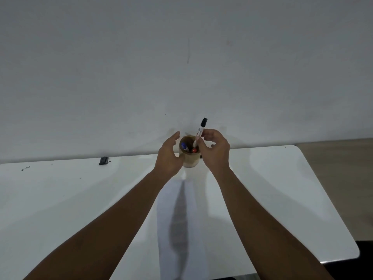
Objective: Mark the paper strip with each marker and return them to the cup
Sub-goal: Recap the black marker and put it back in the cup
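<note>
A tan cup [190,159] stands at the far edge of the white table [60,199], against the wall. Inside it I see a blue-capped marker [184,146] and a red-capped marker [194,150]. My right hand [215,151] pinches a white marker with a black cap [200,131]; its lower end is inside the cup and the cap points up. My left hand [168,156] curves around the cup's left side with fingers apart; whether it touches the cup is unclear. A long white paper strip [177,229] runs from the cup toward me between my forearms.
A small black object [103,160] sits at the table's back edge on the left, with a few dark specks [25,168] farther left. The table's rounded right corner [351,251] meets a wooden floor [339,158]. A plain wall [181,67] rises right behind the cup.
</note>
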